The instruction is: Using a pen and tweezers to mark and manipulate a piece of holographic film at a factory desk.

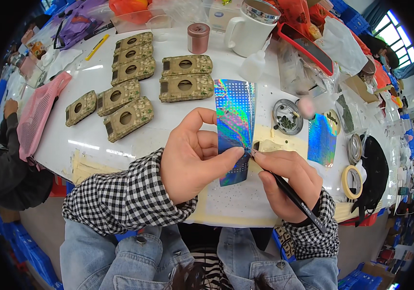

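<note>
My left hand (187, 159) grips a shiny blue holographic sheet (233, 121) patterned with small squares, its thumb pressed on the front. The sheet stands upright, bowed along its right edge. In my right hand (291, 181) is a slim black pen-shaped tool (294, 195), held like a pencil. Its tip meets the sheet's right edge beside my left thumb; anything tiny at the tip is too small to tell. Beyond my left hand lie several camouflage toy tank hulls (185, 87), each with a round hole on top.
Right of my hands are a small round dish (287, 116) of dark bits, another holographic sheet (321, 140) and a tape roll (351, 182). Farther back stand a pink tin (198, 38), a white mug (250, 30) and a red-cased phone (306, 49). A pink mesh basket (42, 113) sits left, near another person's arm.
</note>
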`<action>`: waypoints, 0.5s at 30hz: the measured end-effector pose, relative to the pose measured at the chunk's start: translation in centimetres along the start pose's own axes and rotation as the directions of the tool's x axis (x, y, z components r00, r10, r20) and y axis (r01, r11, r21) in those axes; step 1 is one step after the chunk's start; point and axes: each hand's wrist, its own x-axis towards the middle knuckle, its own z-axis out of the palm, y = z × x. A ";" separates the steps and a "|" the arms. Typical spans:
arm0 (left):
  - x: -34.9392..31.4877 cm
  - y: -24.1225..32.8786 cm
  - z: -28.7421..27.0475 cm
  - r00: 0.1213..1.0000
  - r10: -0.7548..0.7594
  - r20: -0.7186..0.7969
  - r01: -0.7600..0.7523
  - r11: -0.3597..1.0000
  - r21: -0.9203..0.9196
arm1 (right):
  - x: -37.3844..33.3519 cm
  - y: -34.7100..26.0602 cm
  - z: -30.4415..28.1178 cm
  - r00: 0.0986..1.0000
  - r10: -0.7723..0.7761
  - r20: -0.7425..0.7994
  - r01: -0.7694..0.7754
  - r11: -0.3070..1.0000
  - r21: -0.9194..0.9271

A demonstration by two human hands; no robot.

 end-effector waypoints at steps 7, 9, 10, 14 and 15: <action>0.1 -0.1 -0.1 1.000 -0.008 0.001 0.008 0.998 0.058 | -0.1 0.1 0.2 1.000 0.006 -0.009 -0.006 1.000 -0.001; 0.1 -0.1 -0.1 1.000 -0.009 0.000 0.009 0.999 0.054 | 0.0 0.2 0.3 1.000 -0.022 -0.015 0.022 1.000 -0.016; 0.0 -0.1 -0.1 1.000 -0.009 -0.001 0.009 0.999 0.052 | -0.1 0.2 0.4 0.999 -0.037 -0.019 0.036 0.999 -0.028; 0.1 0.1 0.1 1.000 -0.014 0.000 0.014 1.000 -0.015 | -0.2 0.3 0.4 0.997 -0.071 -0.022 0.069 0.996 -0.055; 0.0 0.0 0.0 1.000 -0.012 0.003 0.012 1.000 -0.029 | -0.3 0.3 0.5 0.997 -0.074 -0.021 0.073 0.996 -0.054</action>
